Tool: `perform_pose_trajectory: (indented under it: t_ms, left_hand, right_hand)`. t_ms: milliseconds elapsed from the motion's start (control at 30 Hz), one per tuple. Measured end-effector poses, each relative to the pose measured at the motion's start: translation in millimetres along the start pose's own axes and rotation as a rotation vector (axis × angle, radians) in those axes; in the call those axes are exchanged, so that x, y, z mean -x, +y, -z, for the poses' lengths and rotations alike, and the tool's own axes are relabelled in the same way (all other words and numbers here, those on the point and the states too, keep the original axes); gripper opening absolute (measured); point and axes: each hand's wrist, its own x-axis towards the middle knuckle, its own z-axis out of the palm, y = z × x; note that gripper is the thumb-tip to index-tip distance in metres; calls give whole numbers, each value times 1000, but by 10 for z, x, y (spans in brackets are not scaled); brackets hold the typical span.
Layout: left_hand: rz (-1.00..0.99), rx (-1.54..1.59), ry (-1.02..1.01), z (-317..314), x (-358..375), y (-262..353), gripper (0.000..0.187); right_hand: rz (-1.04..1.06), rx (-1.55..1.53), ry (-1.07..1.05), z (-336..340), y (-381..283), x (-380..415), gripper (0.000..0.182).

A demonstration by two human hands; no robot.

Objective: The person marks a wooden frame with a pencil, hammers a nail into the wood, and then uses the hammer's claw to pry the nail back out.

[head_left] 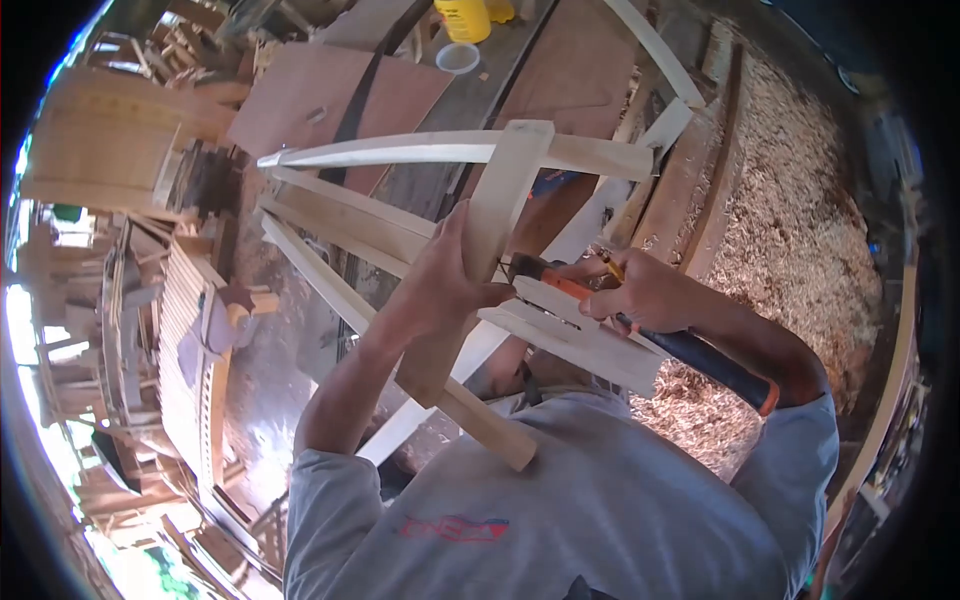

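A wooden frame of pale, planed pieces stands in front of my body. My left hand is wrapped round the short flat board that crosses the frame's long rails, its thumb near the board's right edge. My right hand is closed on a hammer with a black and orange handle. The dark hammer head is right beside the board, close to my left thumb. A thin yellow stick pokes out between my right fingers. Below the hammer runs another pale slat of the frame.
Behind the frame, a workbench holds brown sheets, a yellow container and a small white tub. Wood shavings cover the floor at right. At left stand a slatted wooden piece and stacked timber.
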Motion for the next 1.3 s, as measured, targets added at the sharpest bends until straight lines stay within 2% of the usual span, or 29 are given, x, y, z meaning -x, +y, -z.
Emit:
perform_pose_trajectory:
  t_ms: [100,200,267,300,367,400,467,500,533,600,633,667,733,767,800,867,900,933,1000,1067,1133,1200,1267,1300]
  left_hand:
    - [34,-32,36,6,20,86,100]
    - [107,-18,26,25,26,216,102]
    - [141,-30,29,6,43,175,103]
    - [163,-41,37,2,41,163,103]
    - [167,-12,20,9,27,202,103]
    - [166,19,-5,17,18,221,103]
    - [152,-12,20,-1,25,195,106]
    - [135,-34,38,-12,32,190,109]
    - [131,-39,35,-9,30,200,109]
    - [204,-83,29,-11,20,230,104]
    - [193,-90,20,-10,3,260,104]
    - [169,-77,19,-4,-2,294,102]
    - [136,-71,4,13,-6,336,100]
    - [154,-59,1,17,-12,346,106]
    - [177,-45,1,18,-10,352,111]
    - [204,-42,2,16,11,371,110]
    - [232,-42,5,17,22,375,109]
    - [230,-39,9,4,38,335,109]
    - [90,-3,19,-10,51,233,101]
    - [76,-1,31,0,84,212,102]
    - [59,-7,42,20,112,229,103]
    - [72,16,9,22,86,249,106]
    - [55,24,1,7,64,174,106]
    - [39,26,-8,8,43,165,106]
  right_hand:
    - [6,25,-86,95,-88,-30,52]
    - [-5,82,-59,114,-94,3,49]
    - [31,-140,-116,161,63,7,40]
    - [35,-137,-122,202,141,20,40]
    - [65,-402,-164,257,320,56,39]
    - [71,-402,-170,231,445,41,39]
    - [429,-955,-398,125,677,29,50]
    - [544,-951,-310,61,632,117,56]
    - [550,-953,-308,26,619,150,56]
    - [495,-911,18,-48,608,197,44]
    - [687,-609,340,-182,585,75,32]
    - [695,-616,354,-240,523,34,32]
    - [808,-497,760,-294,375,-43,19]
    - [767,-504,841,-275,240,-81,14]
    - [769,-502,847,-265,156,-208,14]
    - [955,-920,813,-296,34,-449,18]
    - [821,-770,938,-346,-18,-479,25]
    - [823,-766,935,-352,12,-534,25]
    - [1057,-821,788,-341,66,-697,31]
    - [1029,-768,765,-298,86,-601,34]
    - [886,-513,800,-295,73,-423,35]
    - [859,-533,829,-378,64,-416,36]
    - [985,-550,1032,-408,116,-458,36]
    - [987,-550,1039,-409,99,-456,36]
